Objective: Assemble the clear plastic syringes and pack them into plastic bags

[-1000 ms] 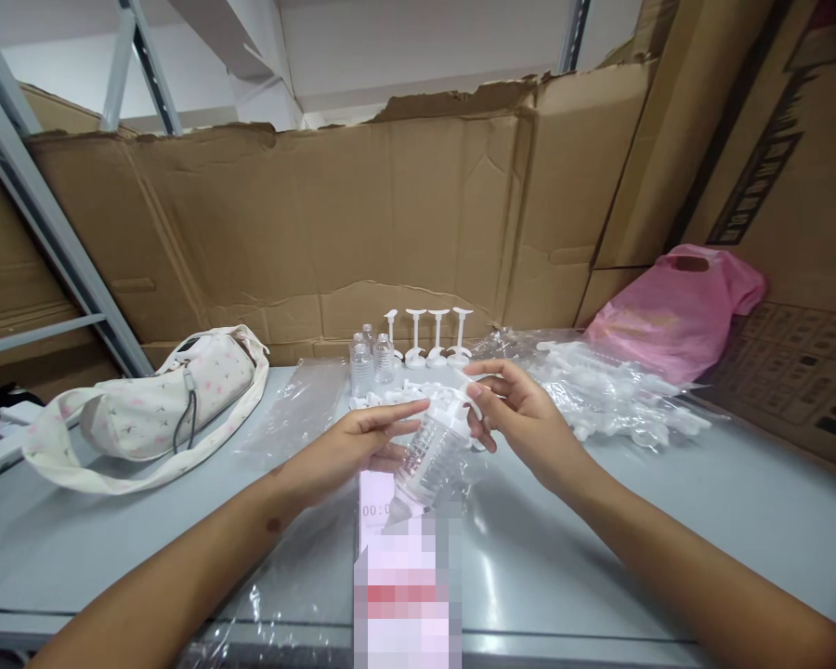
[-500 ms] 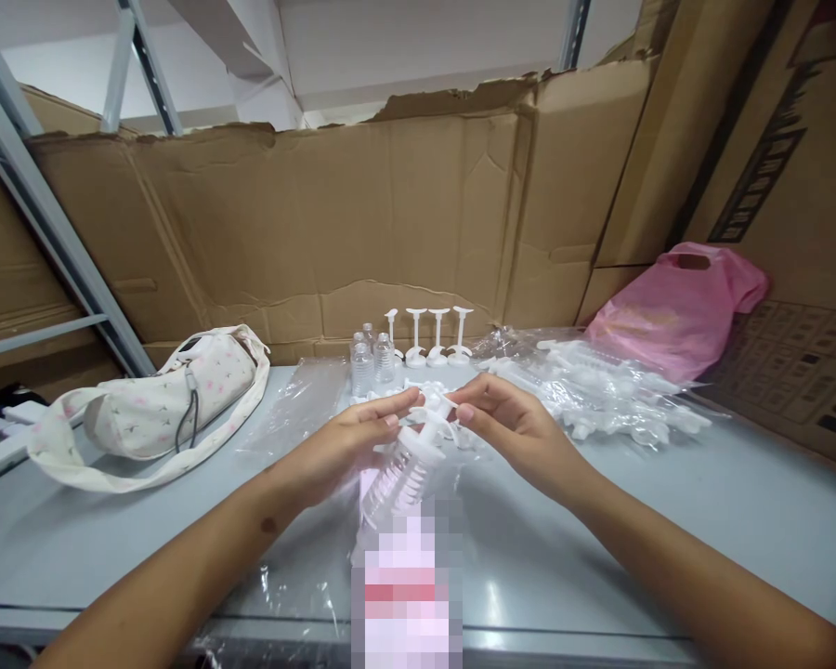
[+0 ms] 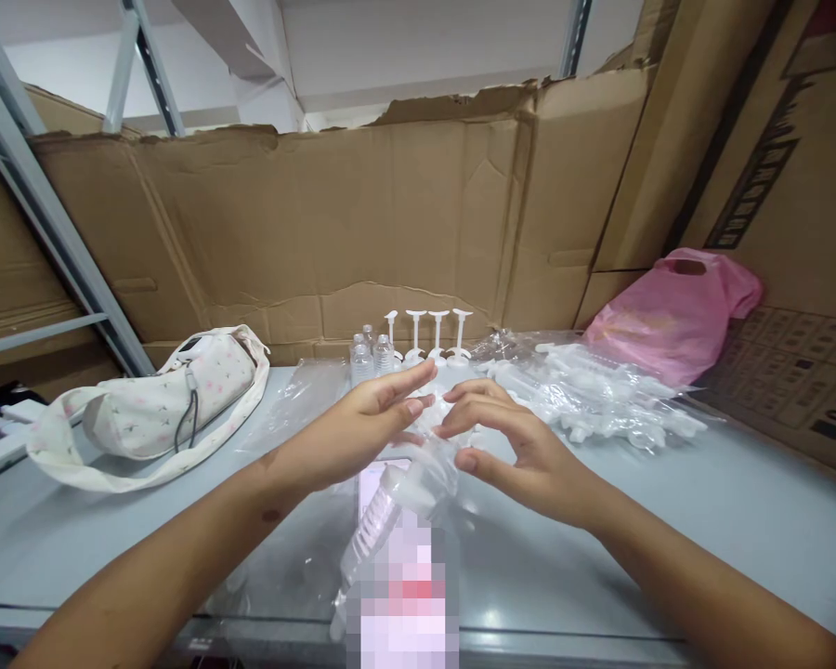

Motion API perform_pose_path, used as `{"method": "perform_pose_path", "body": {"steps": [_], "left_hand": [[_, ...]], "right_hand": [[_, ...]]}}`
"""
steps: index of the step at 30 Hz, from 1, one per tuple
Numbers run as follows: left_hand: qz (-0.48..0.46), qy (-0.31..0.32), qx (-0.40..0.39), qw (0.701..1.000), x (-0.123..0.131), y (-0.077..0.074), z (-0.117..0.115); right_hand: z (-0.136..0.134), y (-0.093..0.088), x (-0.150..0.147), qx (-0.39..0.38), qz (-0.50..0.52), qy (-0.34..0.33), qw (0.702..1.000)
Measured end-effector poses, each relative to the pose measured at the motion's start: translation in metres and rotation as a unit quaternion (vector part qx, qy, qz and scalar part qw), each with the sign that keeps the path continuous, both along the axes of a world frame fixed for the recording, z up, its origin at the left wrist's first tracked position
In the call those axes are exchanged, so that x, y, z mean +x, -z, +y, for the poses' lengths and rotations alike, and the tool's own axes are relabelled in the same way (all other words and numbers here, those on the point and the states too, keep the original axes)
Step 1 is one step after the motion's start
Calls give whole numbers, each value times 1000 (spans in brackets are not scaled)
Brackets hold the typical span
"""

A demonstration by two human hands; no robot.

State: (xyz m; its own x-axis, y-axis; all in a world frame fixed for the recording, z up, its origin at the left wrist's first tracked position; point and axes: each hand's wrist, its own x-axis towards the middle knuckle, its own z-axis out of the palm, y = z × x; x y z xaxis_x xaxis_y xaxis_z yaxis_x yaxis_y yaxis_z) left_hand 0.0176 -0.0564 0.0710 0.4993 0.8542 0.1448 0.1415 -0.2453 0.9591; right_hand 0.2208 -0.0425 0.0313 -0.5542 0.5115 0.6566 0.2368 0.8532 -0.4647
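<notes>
Both of my hands meet over the middle of the grey table (image 3: pixel 703 520). My left hand (image 3: pixel 362 423) has its fingers stretched out above the top of a clear ribbed plastic syringe-like part with a white plunger (image 3: pixel 397 497), which slants down toward me. My right hand (image 3: pixel 512 441) curls its fingers at the plunger's upper end and thumb-side, pinching it. A thin clear plastic bag (image 3: pixel 306 548) lies under and around the part. How my left hand touches the part is hidden.
Behind my hands stand three small clear bottles (image 3: pixel 371 358) and a row of upright white plungers (image 3: pixel 424 336). A heap of bagged white parts (image 3: pixel 599 390) and a pink bag (image 3: pixel 669 311) lie right. A floral pouch (image 3: pixel 160 400) lies left. Cardboard walls the back.
The clear part has tipped lower and further toward me, and now lies in the plastic bag. My left hand's fingers have opened out flat; my right hand has moved down onto the plunger end.
</notes>
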Motion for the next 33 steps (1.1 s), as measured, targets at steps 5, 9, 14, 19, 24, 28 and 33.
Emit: {"method": "perform_pose_path", "body": {"steps": [5,9,14,19,24,28,33], "left_hand": [[33,12,29,999,-2,-8,-4],[33,-9,41,999,-5,-10,-6],[18,-36,57,998,-9,-6,-4],[94,-67,131,985,-6,-5,-4],[210,-27,213,954,-1,-17,-2],[281,18,178,943,-1,-24,6],[307,-7,185,933,-5,-23,11]], "right_hand": [[3,-7,9,104,8,37,994],[6,-12,15,156,-21,44,987],[6,-9,10,187,-48,65,979],[3,-6,3,220,-13,74,973],[3,-4,1,231,-2,74,970],[3,-2,2,230,-6,83,970],[4,-6,9,172,-53,42,983]]}}
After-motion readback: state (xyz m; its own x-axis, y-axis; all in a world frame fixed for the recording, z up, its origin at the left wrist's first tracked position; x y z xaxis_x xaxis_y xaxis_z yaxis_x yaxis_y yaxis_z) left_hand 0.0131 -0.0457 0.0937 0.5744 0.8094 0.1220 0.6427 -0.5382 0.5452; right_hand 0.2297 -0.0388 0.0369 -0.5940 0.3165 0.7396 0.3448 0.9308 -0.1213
